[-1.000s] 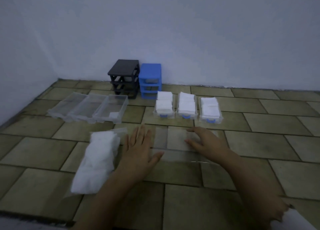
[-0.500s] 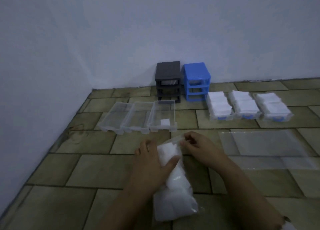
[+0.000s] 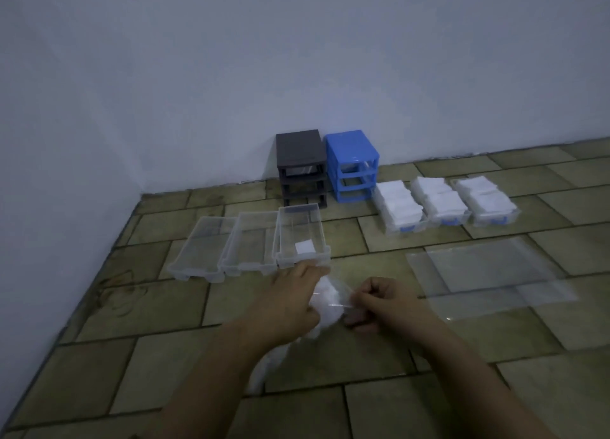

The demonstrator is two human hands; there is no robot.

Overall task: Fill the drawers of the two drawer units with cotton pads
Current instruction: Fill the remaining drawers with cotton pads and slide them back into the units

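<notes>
Two bare hands work at a clear plastic bag of white cotton pads (image 3: 325,301) lying on a tiled floor (image 3: 132,366).

The left hand (image 3: 290,298) curls over the bag's near side, gripping it; the right hand (image 3: 379,301) pinches the bag's clear open edge. Just beyond stand three clear empty plastic drawers (image 3: 251,245), the rightmost holding one white pad (image 3: 303,248). Farther right, three clear drawers heaped with white pads (image 3: 442,204) sit beside a blue drawer unit (image 3: 352,164) and a black drawer unit (image 3: 301,164) against the wall. A flat clear plastic sheet (image 3: 488,273) lies right.
</notes>
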